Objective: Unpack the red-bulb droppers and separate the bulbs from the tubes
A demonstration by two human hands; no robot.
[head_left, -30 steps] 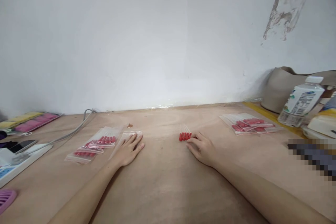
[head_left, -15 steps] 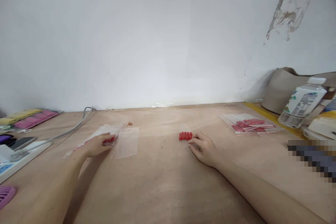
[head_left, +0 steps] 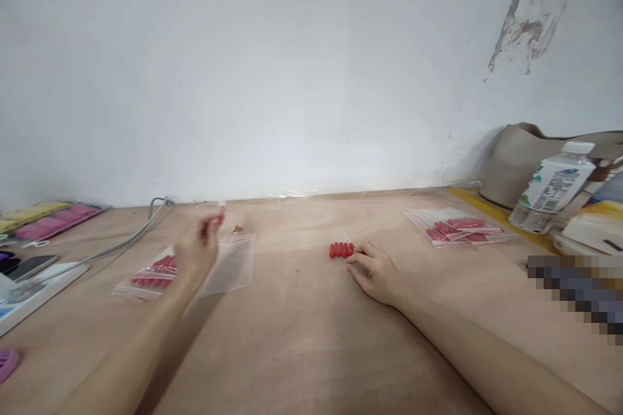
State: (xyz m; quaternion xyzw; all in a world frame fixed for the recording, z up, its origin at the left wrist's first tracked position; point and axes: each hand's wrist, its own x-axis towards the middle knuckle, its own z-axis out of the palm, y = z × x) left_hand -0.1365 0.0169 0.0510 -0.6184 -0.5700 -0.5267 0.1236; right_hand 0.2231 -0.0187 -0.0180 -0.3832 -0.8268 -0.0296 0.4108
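Observation:
My left hand [head_left: 197, 246], blurred by motion, is raised above the table with its fingers closed on a red-bulbed dropper [head_left: 221, 213]. Below and left of it lie clear zip bags [head_left: 146, 285] with more red-bulbed droppers inside. A flat clear zip bag [head_left: 236, 266] lies beside this hand. My right hand [head_left: 377, 272] rests on the table, fingers loosely bent and apart. Its fingertips are at the right end of a row of several glass droppers with red bulbs [head_left: 341, 249], bulbs toward me.
Filled bags of red droppers [head_left: 460, 228] lie on the right. Beyond them stand a labelled bottle [head_left: 552, 188] and a grey container [head_left: 511, 165]. On the left are a white power strip [head_left: 48, 292], a grey cable [head_left: 121, 248], a phone [head_left: 34, 266] and yellow and pink packs [head_left: 53, 220].
My left hand has lifted from the bags on the left and moved up and slightly right, carrying a red-bulbed dropper. My right hand has stayed beside the row.

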